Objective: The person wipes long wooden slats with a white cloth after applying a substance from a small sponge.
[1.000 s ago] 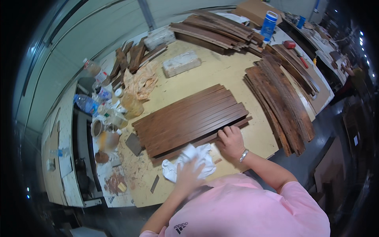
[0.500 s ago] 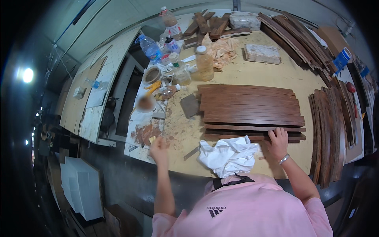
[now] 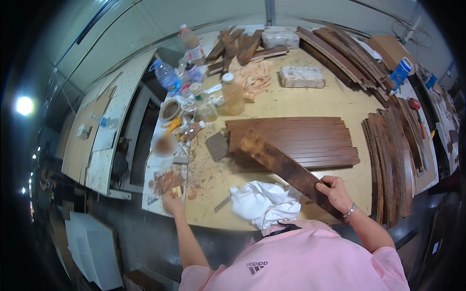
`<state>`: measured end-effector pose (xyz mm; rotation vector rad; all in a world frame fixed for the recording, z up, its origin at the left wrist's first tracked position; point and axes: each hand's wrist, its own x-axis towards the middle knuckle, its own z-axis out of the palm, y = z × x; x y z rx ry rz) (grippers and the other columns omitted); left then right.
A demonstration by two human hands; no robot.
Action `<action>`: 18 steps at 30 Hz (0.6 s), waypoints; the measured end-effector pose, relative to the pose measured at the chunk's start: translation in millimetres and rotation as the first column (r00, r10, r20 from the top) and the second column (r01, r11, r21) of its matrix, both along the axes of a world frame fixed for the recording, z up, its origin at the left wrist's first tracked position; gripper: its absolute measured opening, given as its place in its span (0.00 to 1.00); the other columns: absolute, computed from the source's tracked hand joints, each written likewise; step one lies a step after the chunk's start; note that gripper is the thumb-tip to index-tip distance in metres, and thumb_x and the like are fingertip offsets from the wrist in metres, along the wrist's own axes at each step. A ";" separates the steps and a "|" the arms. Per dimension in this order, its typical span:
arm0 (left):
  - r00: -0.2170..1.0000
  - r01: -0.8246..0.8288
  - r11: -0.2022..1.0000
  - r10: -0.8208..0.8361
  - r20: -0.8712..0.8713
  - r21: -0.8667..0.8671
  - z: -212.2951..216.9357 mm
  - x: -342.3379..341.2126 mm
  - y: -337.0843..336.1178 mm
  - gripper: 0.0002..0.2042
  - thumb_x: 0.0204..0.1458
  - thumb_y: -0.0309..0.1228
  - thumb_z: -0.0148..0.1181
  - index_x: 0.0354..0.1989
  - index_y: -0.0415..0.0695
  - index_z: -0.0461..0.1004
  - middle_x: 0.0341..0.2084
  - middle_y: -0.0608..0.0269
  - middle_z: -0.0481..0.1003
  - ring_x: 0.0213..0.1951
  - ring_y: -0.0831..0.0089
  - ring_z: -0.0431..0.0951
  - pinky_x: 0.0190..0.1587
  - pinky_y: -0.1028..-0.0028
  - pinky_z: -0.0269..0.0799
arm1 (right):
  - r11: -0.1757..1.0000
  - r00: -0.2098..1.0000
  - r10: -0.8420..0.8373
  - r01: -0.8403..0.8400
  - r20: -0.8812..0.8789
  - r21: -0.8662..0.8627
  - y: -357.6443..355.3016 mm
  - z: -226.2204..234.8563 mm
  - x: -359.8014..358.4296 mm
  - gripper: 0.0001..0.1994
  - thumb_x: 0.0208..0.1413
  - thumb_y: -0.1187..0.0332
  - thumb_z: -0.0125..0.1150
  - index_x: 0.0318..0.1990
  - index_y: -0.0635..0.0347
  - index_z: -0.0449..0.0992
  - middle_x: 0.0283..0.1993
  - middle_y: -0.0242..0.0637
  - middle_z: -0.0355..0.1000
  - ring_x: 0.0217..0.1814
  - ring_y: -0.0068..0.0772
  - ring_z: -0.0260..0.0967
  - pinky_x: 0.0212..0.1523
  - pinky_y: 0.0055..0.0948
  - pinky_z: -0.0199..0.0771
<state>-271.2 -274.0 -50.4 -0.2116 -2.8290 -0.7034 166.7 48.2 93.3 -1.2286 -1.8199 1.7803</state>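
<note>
A dark brown wooden plank [image 3: 291, 172] is raised and tilted, its blotchy side showing. My right hand [image 3: 336, 193] is closed round it near its lower right end. Behind it lies a row of smooth brown planks [image 3: 301, 133], side by side on the table [image 3: 335, 104]. At the table's left edge my left hand [image 3: 173, 203] is closed on a small flat yellowish piece [image 3: 176, 191], whose exact kind I cannot make out. That hand is beside a smear of reddish-brown paste [image 3: 167, 180]. A crumpled white cloth [image 3: 267, 203] lies between my hands.
Bottles [image 3: 233, 94], a bowl [image 3: 170, 110] and a blurred round container [image 3: 164, 144] crowd the left side. A grey flat block [image 3: 217, 146] sits beside the row. Stacked planks [image 3: 388, 165] stand at right, more planks [image 3: 340, 58] and a wrapped block [image 3: 302, 76] farther back.
My right hand has lifted one plank from the near side of the row and tilted it. My left hand has moved slightly down and left, with the yellowish piece still in it.
</note>
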 end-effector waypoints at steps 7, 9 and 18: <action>0.918 0.325 0.612 -0.387 -0.085 0.721 89.4 59.7 97.3 0.07 0.41 0.13 0.62 0.28 0.37 0.76 0.25 0.65 0.72 0.27 0.77 0.71 0.31 0.79 0.68 | 0.994 0.994 -0.097 0.099 -0.059 0.040 -6.0 14.8 19.1 0.11 0.57 0.68 0.61 0.26 0.68 0.75 0.23 0.23 0.67 0.25 0.13 0.58 0.25 0.21 0.57; 0.750 0.613 0.520 -0.619 -0.232 0.595 138.5 109.6 150.9 0.06 0.42 0.13 0.62 0.28 0.36 0.75 0.24 0.67 0.69 0.24 0.79 0.67 0.27 0.80 0.64 | 0.997 0.996 -0.079 0.080 -0.042 0.017 -10.1 25.1 22.9 0.11 0.57 0.68 0.61 0.27 0.68 0.76 0.23 0.23 0.67 0.26 0.13 0.58 0.25 0.21 0.57; 0.543 0.792 0.271 -0.723 -0.428 0.547 201.5 168.5 254.8 0.05 0.44 0.14 0.60 0.25 0.37 0.72 0.22 0.63 0.65 0.20 0.73 0.63 0.22 0.74 0.60 | 0.987 0.985 -0.158 0.158 -0.073 0.006 -26.9 33.3 41.4 0.11 0.56 0.68 0.61 0.27 0.69 0.76 0.22 0.25 0.67 0.26 0.15 0.59 0.27 0.21 0.59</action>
